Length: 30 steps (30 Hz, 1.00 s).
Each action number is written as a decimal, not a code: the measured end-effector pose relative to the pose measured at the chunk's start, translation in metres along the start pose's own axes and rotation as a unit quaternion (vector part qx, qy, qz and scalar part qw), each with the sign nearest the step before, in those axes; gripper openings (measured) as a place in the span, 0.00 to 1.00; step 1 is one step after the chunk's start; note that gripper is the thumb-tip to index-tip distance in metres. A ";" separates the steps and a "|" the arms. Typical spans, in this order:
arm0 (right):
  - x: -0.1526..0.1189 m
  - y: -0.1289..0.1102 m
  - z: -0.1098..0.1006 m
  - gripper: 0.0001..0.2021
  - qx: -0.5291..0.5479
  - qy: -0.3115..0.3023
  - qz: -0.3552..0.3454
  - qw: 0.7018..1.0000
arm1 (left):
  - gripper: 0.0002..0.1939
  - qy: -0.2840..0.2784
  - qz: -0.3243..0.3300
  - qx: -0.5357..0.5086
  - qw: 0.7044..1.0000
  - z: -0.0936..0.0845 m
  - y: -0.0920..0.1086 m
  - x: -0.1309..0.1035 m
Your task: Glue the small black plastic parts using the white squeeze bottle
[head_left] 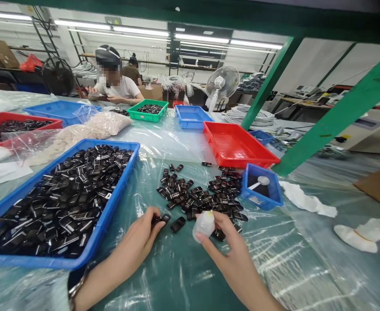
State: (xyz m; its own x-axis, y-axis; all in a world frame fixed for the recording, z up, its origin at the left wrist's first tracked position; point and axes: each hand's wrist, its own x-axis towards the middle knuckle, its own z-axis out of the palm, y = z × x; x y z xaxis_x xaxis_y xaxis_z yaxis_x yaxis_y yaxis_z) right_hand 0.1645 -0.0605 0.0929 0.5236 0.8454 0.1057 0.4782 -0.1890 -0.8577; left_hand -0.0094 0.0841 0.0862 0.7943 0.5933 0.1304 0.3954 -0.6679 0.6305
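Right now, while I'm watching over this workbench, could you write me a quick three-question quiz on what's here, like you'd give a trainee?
1. True or false: the left hand holds a black piece.
2. Where is the white spoon? A) in the green tray; B) in the small blue bin; C) in the left-hand large blue tray.
3. Fill in: the whitish bottle is held in the person's ____ hand.

Key: 1. True. 2. B. 3. Right.
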 end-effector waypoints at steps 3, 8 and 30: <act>0.000 -0.001 0.001 0.15 -0.004 -0.009 0.016 1.000 | 0.07 -0.009 -0.009 -0.021 1.000 -0.001 0.001 0.000; -0.003 -0.001 0.002 0.16 -0.016 -0.020 0.019 0.999 | 0.12 -0.010 -0.006 -0.059 0.998 0.000 0.003 -0.002; -0.022 -0.008 -0.008 0.14 0.027 0.009 -0.121 0.992 | 0.11 -0.042 0.082 -0.192 0.977 -0.012 0.002 -0.025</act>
State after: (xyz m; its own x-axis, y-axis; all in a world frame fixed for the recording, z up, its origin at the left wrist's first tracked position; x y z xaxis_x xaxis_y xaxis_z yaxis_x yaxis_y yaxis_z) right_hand 0.1546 -0.0816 0.1010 0.4104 0.8539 0.3201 0.5537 0.0457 -0.8315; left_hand -0.0336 0.0733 0.0934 0.8739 0.4429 0.2003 0.0705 -0.5232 0.8493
